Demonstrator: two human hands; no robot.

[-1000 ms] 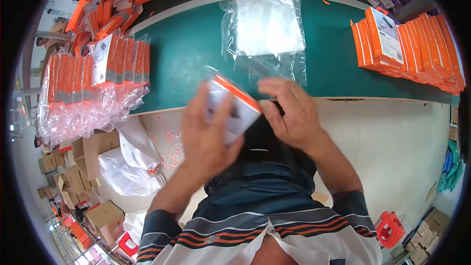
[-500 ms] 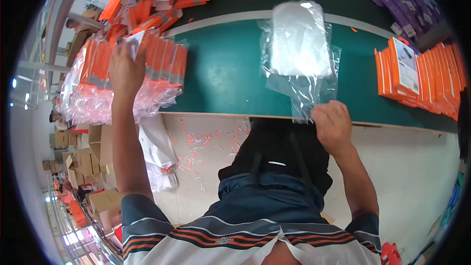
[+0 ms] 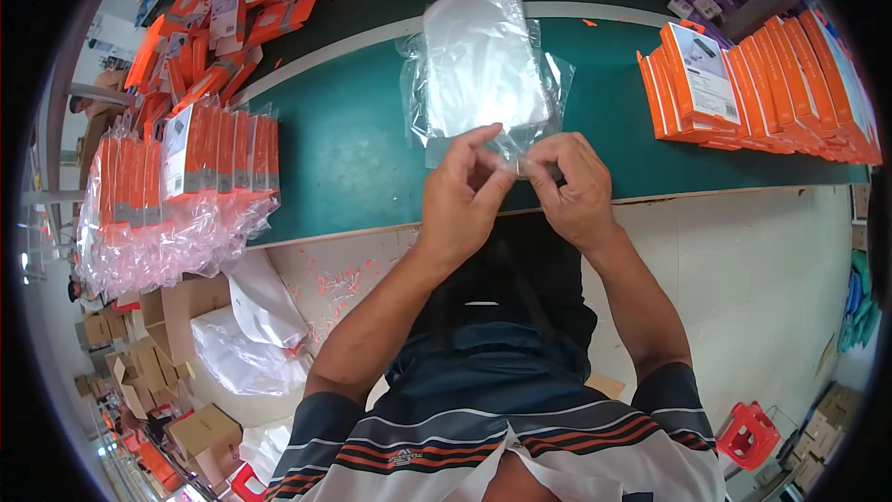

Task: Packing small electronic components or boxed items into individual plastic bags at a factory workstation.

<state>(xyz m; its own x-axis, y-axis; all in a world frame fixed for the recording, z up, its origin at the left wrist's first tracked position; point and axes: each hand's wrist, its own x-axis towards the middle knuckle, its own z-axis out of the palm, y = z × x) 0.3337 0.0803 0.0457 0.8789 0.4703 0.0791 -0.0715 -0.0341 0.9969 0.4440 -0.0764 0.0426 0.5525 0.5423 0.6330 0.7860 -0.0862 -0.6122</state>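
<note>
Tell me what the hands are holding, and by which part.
The left hand and right hand pinch a clear plastic bag by its near end.

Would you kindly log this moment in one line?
left hand: pinching clear plastic; right hand: pinching clear plastic; bag stack: on green table; orange boxes: both sides

Tabletop (image 3: 339,135) free between bagged boxes (image 3: 218,156), plastic bag stack (image 3: 480,65).

Packing workshop: green workbench (image 3: 339,135), rows of orange boxes (image 3: 776,74), clear bags (image 3: 483,60), cardboard cartons (image 3: 203,429).
</note>
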